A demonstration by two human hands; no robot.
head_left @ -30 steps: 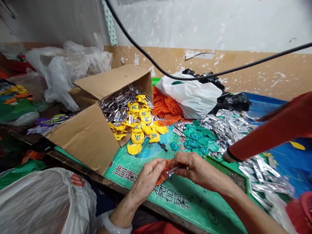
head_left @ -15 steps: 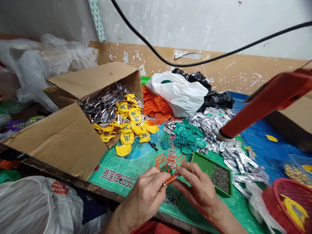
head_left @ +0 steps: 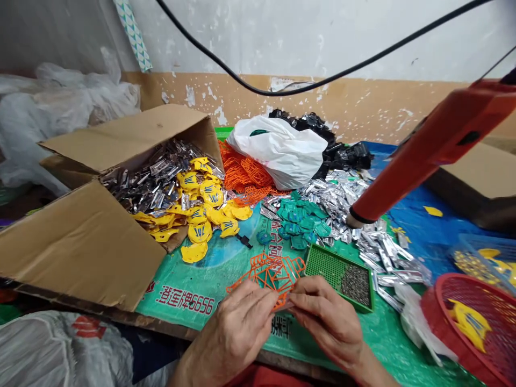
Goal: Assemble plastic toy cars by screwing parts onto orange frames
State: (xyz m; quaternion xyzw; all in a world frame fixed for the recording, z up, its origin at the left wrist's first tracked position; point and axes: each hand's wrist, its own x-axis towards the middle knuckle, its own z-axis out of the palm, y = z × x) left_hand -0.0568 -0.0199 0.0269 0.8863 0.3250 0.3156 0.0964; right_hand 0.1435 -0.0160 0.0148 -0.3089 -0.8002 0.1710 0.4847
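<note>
My left hand (head_left: 237, 328) and my right hand (head_left: 328, 322) meet low in the middle, thumbs and fingertips pinched on opposite ends of a small narrow strip (head_left: 285, 306). It looks greyish with some orange; the fingers cover much of it. Just beyond the fingertips, orange plastic lattice frames (head_left: 272, 277) lie on the green printed sheet (head_left: 189, 290). To the right of them stands a green tray (head_left: 322, 269) with small metal pieces (head_left: 357, 285) in its right part. Teal plastic pieces (head_left: 302, 220) are heaped farther back.
A cardboard box (head_left: 92, 247) spills shiny metal parts (head_left: 149, 177) and yellow plastic pieces (head_left: 199, 231). Silver strips (head_left: 382, 250) lie at right under a slanting red tool (head_left: 419, 161). A red basket (head_left: 443, 301) stands front right. Behind are a white bag (head_left: 282, 150) and orange lattices (head_left: 245, 174).
The view has shifted slightly right. The strip between my fingers has turned from a tilted to a flatter position, and more of the orange lattice shows beyond my hands.
</note>
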